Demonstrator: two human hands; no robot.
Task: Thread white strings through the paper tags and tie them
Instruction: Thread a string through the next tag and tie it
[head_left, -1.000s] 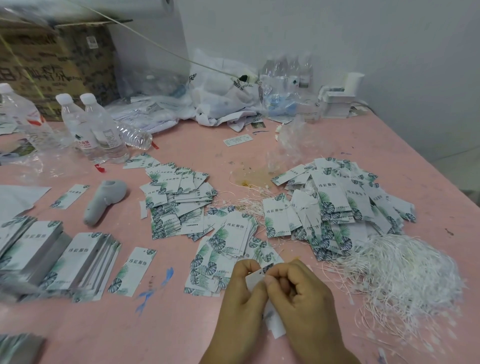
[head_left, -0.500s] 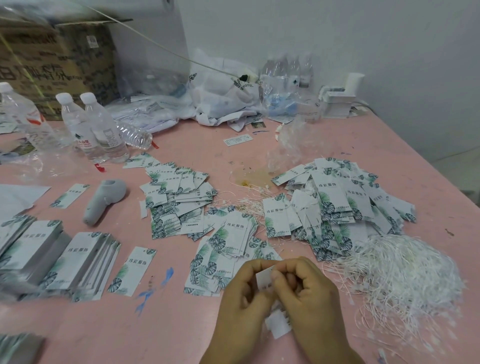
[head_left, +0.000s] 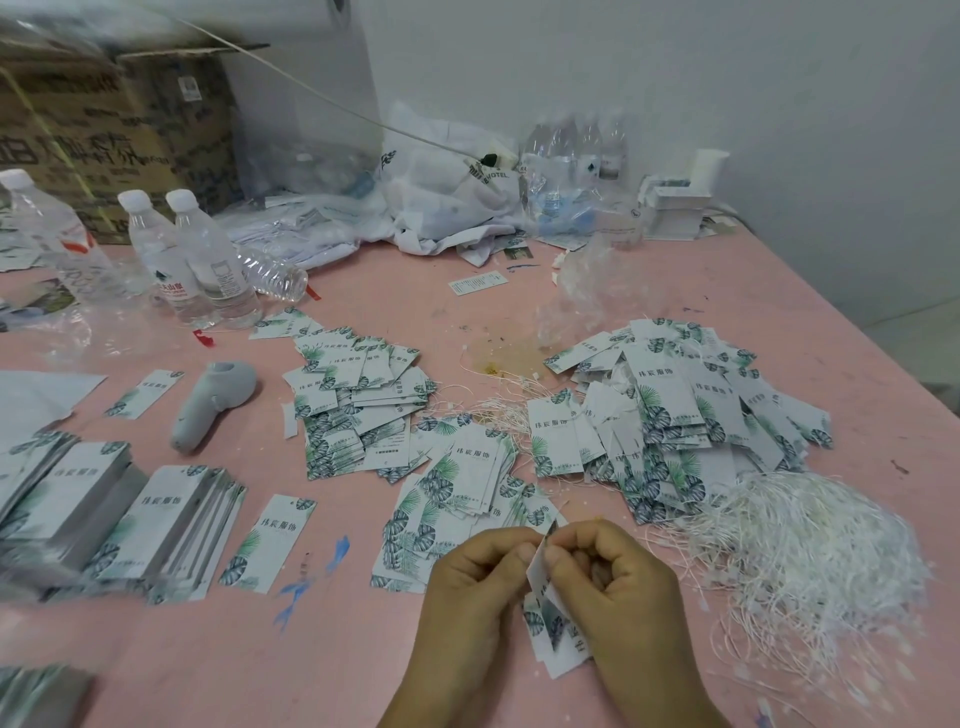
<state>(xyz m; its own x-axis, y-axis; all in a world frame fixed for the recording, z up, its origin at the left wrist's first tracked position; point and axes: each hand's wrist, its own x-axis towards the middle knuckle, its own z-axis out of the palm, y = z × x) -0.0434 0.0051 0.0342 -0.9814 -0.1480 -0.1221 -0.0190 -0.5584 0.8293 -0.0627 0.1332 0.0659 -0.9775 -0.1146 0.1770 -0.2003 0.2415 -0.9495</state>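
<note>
Head view: a pink table, matte and stained with blue marks and a yellowish blotch, carries everything. A brown corrugated cardboard box stands at its far left edge, crumpled white plastic bags along the far edge. A tangled heap of thin white strings lies near the right edge. Three loose piles of flat rectangular paper tags printed with green leaves sit mid-table — one toward the right, one in the centre, one just beyond the hands. Neat tag stacks rest by the left edge, with a single tag beside them. Three upright clear water bottles with white caps stand far left, a fourth lying behind them. A grey smooth handheld device lies left of centre.

At the near edge, the held tags — how many I cannot tell — hang with the long axis running away from the person, top end pointing to the far edge. The left hand pinches the top with curled fingers; the right hand, fingers curled, pinches it too.
</note>
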